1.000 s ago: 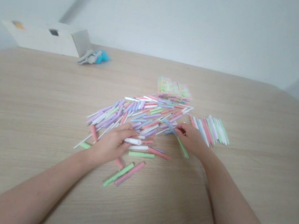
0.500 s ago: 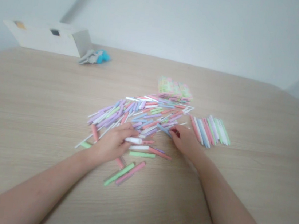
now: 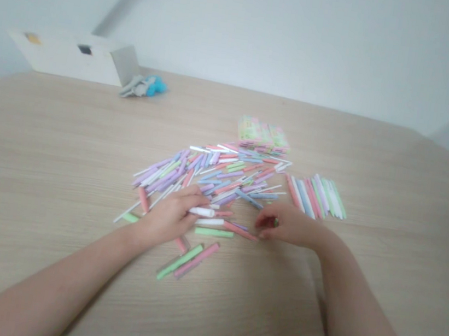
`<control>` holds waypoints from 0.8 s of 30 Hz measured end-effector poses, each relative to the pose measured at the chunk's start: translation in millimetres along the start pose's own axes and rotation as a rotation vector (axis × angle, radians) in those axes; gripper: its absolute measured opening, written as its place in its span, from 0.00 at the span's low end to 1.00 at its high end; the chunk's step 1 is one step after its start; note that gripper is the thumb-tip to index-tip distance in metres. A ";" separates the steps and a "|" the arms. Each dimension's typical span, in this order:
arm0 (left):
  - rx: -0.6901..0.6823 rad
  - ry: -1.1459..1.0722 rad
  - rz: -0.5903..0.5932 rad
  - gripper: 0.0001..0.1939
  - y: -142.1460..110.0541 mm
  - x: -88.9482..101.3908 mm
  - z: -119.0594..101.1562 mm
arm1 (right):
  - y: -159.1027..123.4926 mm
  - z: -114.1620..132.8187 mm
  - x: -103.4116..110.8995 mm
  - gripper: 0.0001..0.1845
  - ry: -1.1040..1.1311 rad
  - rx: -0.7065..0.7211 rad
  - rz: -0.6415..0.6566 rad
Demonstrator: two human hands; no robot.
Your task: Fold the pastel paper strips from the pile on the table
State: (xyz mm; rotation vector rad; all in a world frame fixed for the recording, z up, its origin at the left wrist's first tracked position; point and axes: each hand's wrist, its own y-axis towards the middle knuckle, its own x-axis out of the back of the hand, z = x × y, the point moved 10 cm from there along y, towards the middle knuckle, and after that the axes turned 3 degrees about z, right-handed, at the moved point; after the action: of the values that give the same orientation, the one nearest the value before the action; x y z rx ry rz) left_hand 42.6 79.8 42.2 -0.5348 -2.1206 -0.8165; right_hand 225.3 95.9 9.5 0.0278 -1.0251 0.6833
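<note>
Over the scattered pastel paper sticks (image 3: 211, 174) on the wooden worktop (image 3: 63, 169), the left hand (image 3: 169, 217) lies palm-down, fingers (image 3: 198, 193) together, curled over a white stick (image 3: 201, 212). The right hand (image 3: 285, 224) pinches something too small to tell. A white box (image 3: 67, 57) stands far back.

A loose heap of sticks (image 3: 207, 174) lies mid-table (image 3: 42, 166), a stack of packets (image 3: 262, 134) just behind it and a row of sticks (image 3: 315, 196) just right of it. The left hand (image 3: 168, 217) rests at the heap's front edge, the right hand (image 3: 283, 223) beside it. Far back left, a cloth bundle (image 3: 142, 86) sits beside a box (image 3: 63, 58).
</note>
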 end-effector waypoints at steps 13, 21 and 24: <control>0.000 0.017 -0.029 0.17 0.0 3.2 0.5 | 9.5 21.0 4.6 0.07 -0.210 -0.026 -0.234; 0.046 -0.005 -0.038 0.17 1.9 3.3 7.2 | 30.7 36.3 6.1 0.07 -0.061 -0.001 -0.413; 0.064 0.002 -0.038 0.17 1.4 3.2 8.2 | 38.7 46.9 -2.5 0.08 -0.081 0.041 -0.405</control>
State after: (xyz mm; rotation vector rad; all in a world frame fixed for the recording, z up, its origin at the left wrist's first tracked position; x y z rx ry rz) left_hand 37.2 86.9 41.3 -0.4618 -2.1534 -0.7673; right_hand 167.3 109.9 21.7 0.2929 -1.0434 0.3350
